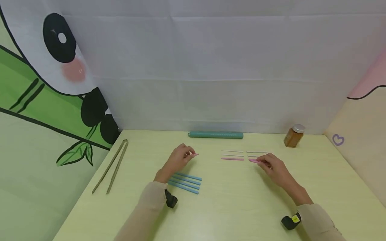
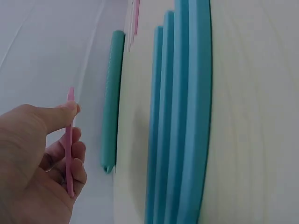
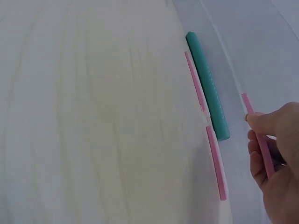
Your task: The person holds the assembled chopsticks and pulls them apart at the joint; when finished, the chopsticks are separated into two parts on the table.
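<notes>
1. Saw a big cartoon picture (image 1: 59, 37) on the wall at far left, with a black eye and a rosy cheek.
2. Spotted long, brownish, metal-looking tongs (image 1: 117, 167) on the left side of the pale yellow table (image 1: 229, 207), with both legs spread apart toward the near edge.
3. Pinched a thin, straight pink stick (image 2: 68, 140) between the thumb and finger of the left hand (image 1: 178, 158), just over the table, with the other fingers loosely curled.
4. Found four straight, sky-blue sticks (image 2: 176, 116) lying side by side near the left wrist, with some left ends hidden behind the arm.
5. Saw a long, round, teal rod (image 1: 215, 135) lying sideways at the back, near the white wall (image 1: 211, 67).
6. Saw two very thin, pale sticks (image 1: 232, 155) in the middle, with a flat-lying pink stick (image 1: 232, 159) in front.
7. Found two more thin, pale sticks (image 1: 256, 152) just to the right, with another lying pink stick (image 3: 216, 163) in front.
8. Pinched a matching pink stick (image 3: 265, 151) in the right hand (image 1: 275, 170), between thumb and finger, close by that last lying stick.
9. Spotted a small amber jar (image 1: 293, 138) with a silver lid at the back right.
10. Saw a purple heart (image 1: 338, 139) on the wall at far right.
</notes>
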Demonstrator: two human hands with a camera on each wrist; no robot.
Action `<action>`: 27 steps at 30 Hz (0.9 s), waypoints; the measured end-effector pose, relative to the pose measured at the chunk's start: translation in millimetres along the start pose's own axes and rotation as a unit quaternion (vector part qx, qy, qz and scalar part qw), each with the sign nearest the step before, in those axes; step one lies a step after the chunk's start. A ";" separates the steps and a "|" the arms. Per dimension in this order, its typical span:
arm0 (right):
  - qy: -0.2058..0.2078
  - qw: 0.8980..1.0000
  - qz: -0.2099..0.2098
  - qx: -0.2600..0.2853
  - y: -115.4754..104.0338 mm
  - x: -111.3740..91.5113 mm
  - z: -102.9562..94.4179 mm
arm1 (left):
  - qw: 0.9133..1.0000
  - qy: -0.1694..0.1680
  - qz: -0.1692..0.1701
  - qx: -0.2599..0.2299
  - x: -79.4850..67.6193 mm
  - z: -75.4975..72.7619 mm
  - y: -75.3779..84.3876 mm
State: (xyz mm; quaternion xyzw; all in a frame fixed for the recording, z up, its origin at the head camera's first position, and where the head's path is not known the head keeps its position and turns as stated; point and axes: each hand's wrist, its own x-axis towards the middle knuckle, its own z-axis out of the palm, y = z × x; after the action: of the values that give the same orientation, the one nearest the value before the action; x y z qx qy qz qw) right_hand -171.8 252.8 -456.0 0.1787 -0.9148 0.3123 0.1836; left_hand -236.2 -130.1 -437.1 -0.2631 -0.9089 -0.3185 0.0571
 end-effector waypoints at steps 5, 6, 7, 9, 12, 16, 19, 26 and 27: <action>-0.023 0.999 0.020 -0.028 7.9 -4.3 -3.9 | 0.998 -0.069 -0.007 -0.011 21.4 41.7 34.2; -0.029 0.999 0.025 -0.031 9.3 -4.7 -4.6 | 0.997 -0.079 -0.006 -0.014 25.0 50.1 40.0; -0.034 0.999 0.028 -0.032 11.0 -4.8 -5.3 | 0.996 -0.086 -0.004 -0.015 28.5 58.2 45.5; -0.042 0.998 0.036 -0.035 14.5 -4.9 -6.1 | 0.995 -0.096 -0.005 -0.019 34.2 73.2 55.9; -0.050 0.997 0.048 -0.033 21.0 -4.8 -5.3 | 0.995 -0.101 -0.012 -0.019 39.7 91.4 68.9; -0.056 0.997 0.052 -0.023 29.6 -4.6 -0.2 | 0.996 -0.085 -0.016 0.003 42.1 107.2 79.2; -0.061 0.997 0.047 -0.021 32.9 -4.7 2.6 | 0.998 -0.063 -0.007 0.023 43.9 116.7 81.1; -0.065 0.997 0.038 -0.026 33.4 -5.4 2.1 | 0.999 -0.027 0.007 0.033 46.6 125.1 87.8; -0.064 0.997 0.037 -0.026 33.5 -5.2 1.9 | 0.999 -0.026 0.005 0.031 46.6 125.3 89.1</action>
State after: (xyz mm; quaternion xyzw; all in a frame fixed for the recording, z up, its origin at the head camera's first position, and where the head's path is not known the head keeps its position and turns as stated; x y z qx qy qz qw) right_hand -182.4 277.5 -476.6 0.1598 -0.9385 0.2827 0.1176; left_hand -222.2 25.4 -474.6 -0.2741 -0.9181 -0.2832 0.0432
